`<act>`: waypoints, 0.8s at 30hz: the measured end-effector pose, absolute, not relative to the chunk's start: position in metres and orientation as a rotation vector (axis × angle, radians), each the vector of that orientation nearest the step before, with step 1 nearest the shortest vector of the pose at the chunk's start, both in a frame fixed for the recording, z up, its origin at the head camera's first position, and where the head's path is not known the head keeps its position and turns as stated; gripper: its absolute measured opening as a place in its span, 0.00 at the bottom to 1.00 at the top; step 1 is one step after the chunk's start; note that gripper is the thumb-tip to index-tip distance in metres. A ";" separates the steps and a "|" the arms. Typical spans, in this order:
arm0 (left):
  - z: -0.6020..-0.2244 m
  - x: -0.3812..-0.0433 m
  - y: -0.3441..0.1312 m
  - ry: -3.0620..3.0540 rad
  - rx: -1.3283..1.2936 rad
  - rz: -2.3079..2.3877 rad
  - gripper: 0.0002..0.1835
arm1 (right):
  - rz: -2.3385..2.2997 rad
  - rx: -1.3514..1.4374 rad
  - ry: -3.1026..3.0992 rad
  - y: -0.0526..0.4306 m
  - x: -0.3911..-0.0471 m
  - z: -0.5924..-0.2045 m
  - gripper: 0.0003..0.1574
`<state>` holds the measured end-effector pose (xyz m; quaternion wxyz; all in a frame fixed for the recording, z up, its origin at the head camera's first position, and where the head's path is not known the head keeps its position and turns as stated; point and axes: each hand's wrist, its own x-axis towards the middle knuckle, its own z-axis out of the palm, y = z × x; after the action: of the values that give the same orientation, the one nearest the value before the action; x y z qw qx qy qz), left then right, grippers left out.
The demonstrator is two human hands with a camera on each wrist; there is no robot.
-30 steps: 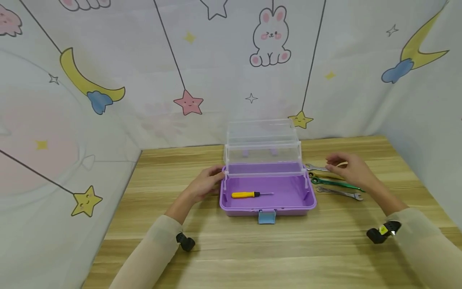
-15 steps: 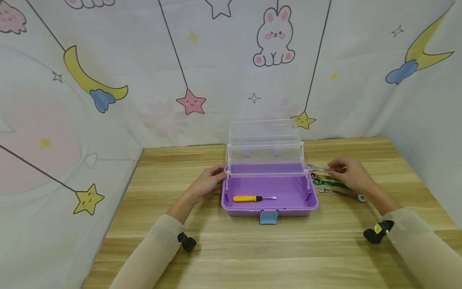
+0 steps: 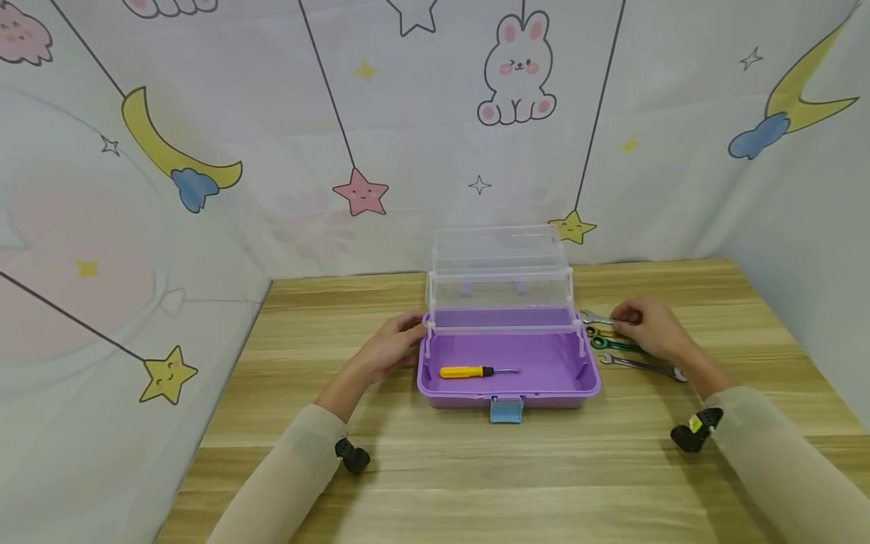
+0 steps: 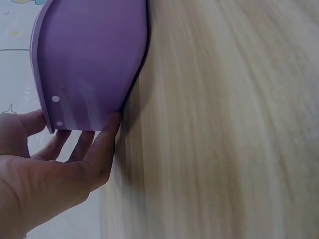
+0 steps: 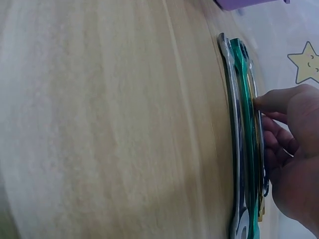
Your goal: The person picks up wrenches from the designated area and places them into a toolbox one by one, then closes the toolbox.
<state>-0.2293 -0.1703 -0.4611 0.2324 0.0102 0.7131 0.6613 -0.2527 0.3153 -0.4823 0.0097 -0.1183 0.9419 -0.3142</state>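
Note:
In the head view my left hand [image 3: 389, 349] holds the left rear corner of a purple toolbox [image 3: 451, 401]. The left wrist view has its thumb at the rim and its fingers around the corner of the toolbox wall [image 4: 89, 59]. My right hand [image 3: 654, 332] pinches the farthest silver wrench [image 3: 595, 318], thumb in front and fingers behind. Beside it on the table lie a yellow wrench [image 3: 593, 331], a green ratchet wrench [image 3: 615, 344] and a nearer silver wrench [image 3: 639, 364]. The right wrist view has the green wrench [image 5: 244, 84] just in front of my thumb.
A screwdriver [image 3: 465, 372] with a yellow handle lies inside the toolbox. Clear trays [image 3: 499, 291] stand raised over its rear, and a blue latch [image 3: 506, 410] hangs at the front. Behind the wooden table [image 3: 435, 476] hangs a patterned white cloth [image 3: 421, 121].
My right hand has come down to the wrenches, shifted slightly left and taken hold of the farthest silver one. The left hand stays at the toolbox; the head view has shifted slightly.

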 end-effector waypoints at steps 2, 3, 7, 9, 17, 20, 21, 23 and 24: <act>-0.461 -0.230 -0.170 1.954 0.033 1.811 0.24 | -0.990 -0.357 2.934 0.316 -0.254 -0.484 0.10; -0.462 -0.230 -0.170 1.952 0.031 1.806 0.24 | -0.991 -0.348 2.931 0.316 -0.255 -0.484 0.10; -0.463 -0.231 -0.171 1.943 0.024 1.799 0.24 | -0.987 -0.333 2.908 0.318 -0.259 -0.487 0.11; -0.464 -0.232 -0.172 1.941 0.026 1.799 0.24 | -0.990 -0.334 2.896 0.318 -0.260 -0.488 0.12; -0.463 -0.230 -0.173 1.932 0.041 1.792 0.24 | -1.021 -0.342 2.875 0.318 -0.263 -0.491 0.12; -0.463 -0.230 -0.173 1.934 0.037 1.790 0.24 | -1.040 -0.339 2.879 0.318 -0.263 -0.492 0.12; -0.462 -0.230 -0.173 1.935 0.036 1.791 0.24 | -1.045 -0.334 2.882 0.318 -0.263 -0.492 0.12; -0.462 -0.231 -0.173 1.925 0.037 1.799 0.24 | -1.058 -0.317 2.890 0.318 -0.263 -0.493 0.12; -0.462 -0.231 -0.173 1.920 0.038 1.802 0.24 | -1.060 -0.310 2.892 0.318 -0.263 -0.493 0.12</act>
<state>-0.2315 -0.1726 -0.4625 0.2514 0.0141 0.7056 0.6624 -0.2628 0.3178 -0.4934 0.0229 -0.1000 0.9340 -0.3422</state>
